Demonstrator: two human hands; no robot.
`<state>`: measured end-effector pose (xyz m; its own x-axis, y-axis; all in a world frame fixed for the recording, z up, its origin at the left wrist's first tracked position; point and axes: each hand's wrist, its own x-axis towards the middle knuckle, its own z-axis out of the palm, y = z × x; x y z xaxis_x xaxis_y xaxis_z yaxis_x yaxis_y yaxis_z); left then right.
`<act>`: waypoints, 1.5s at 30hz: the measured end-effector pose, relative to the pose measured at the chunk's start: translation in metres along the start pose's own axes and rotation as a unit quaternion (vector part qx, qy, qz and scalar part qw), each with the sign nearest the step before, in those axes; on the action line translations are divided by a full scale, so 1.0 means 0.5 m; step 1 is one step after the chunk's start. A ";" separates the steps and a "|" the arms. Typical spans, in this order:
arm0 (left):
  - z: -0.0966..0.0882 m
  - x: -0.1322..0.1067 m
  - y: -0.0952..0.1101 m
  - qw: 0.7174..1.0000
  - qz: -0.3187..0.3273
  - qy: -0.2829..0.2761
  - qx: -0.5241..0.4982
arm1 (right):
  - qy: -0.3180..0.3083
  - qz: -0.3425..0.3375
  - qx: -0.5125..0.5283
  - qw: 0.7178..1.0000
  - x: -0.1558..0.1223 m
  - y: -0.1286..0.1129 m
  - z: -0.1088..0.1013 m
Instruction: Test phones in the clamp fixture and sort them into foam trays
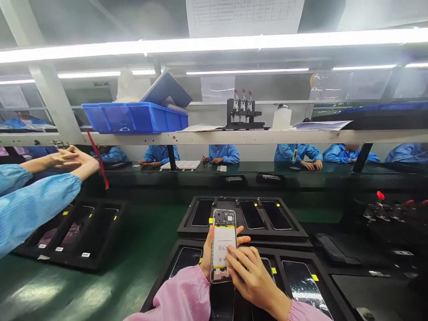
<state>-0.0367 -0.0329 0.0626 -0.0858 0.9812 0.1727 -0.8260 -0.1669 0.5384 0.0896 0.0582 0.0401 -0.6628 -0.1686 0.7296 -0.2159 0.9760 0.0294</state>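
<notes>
The opened phone (223, 276) is held up on the wearer's side of the far black tray (290, 233), left of that tray's middle and overlapping its front edge in view. Its long axis runs away from the wearer, nearly straight toward the far tray; the camera end points at the tray and the opposite end points back at the wearer. Its inner side faces the wearer, showing a white battery (219, 236) with yellow strips at both ends. The phone lies between the two hands: the left hand (206, 261) grips it from the left and behind, thumb along its left edge and fingertips showing past its right edge. The right hand (250, 276) is loosely spread on the phone's right side, fingertips resting on the lower part of the battery rather than closed round the phone. Three dark-screened phones lie in the far tray. Just in front of it, beneath the hands, is the near black tray (301, 255), bearing more phones, some with yellow tags. Well to the left of the far tray is another tray of phones (92, 264), and above that a co-worker's clasped hands (73, 161) reach out from blue sleeves.
</notes>
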 end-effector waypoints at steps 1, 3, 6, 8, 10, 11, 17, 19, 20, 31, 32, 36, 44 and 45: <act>0.005 -0.002 -0.002 1.000 -0.003 -0.005 0.003 | 0.007 0.000 0.000 1.000 -0.006 -0.001 -0.002; 0.015 -0.006 -0.007 1.000 -0.004 -0.010 0.011 | 0.015 -0.003 0.001 1.000 -0.013 -0.004 -0.006; 0.027 -0.012 -0.013 1.000 0.002 -0.011 0.016 | 0.015 -0.025 0.003 1.000 -0.016 -0.014 -0.009; 0.032 -0.016 -0.015 1.000 0.008 -0.012 0.013 | 0.023 -0.037 0.003 0.999 -0.016 -0.021 -0.005; 0.036 -0.019 -0.018 1.000 0.012 -0.005 0.015 | 0.035 -0.039 0.001 0.999 -0.017 -0.028 0.000; 0.037 -0.020 -0.019 1.000 0.014 0.000 0.022 | 0.039 -0.040 0.000 0.998 -0.018 -0.031 0.003; 0.042 -0.030 -0.028 0.998 0.013 -0.005 0.066 | 0.059 -0.076 -0.016 0.995 -0.021 -0.036 -0.004; 0.041 -0.033 -0.031 0.997 0.009 -0.010 0.079 | 0.069 -0.089 -0.027 0.993 -0.020 -0.037 -0.011; 0.040 -0.033 -0.033 0.996 0.007 -0.013 0.084 | 0.076 -0.092 -0.032 0.992 -0.020 -0.038 -0.013; 0.024 -0.031 -0.041 0.995 0.028 -0.028 0.086 | 0.110 -0.029 -0.037 0.993 -0.013 -0.045 -0.013; 0.022 -0.032 -0.043 0.996 0.025 -0.026 0.082 | 0.127 -0.020 -0.031 0.991 -0.010 -0.046 -0.013; 0.007 -0.037 -0.054 0.997 0.029 -0.023 0.066 | 0.167 0.032 -0.004 0.985 -0.008 -0.047 -0.004; -0.034 -0.051 -0.073 0.998 0.013 -0.013 0.064 | 0.148 0.055 -0.011 0.987 -0.022 -0.051 -0.003; -0.038 -0.053 -0.075 0.997 0.009 -0.010 0.070 | 0.140 0.052 -0.014 0.989 -0.022 -0.051 -0.005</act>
<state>-0.0137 -0.0511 0.0222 -0.0873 0.9763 0.1981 -0.7380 -0.1969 0.6454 0.1043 0.0354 0.0331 -0.4553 -0.0267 0.8899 -0.1340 0.9902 -0.0388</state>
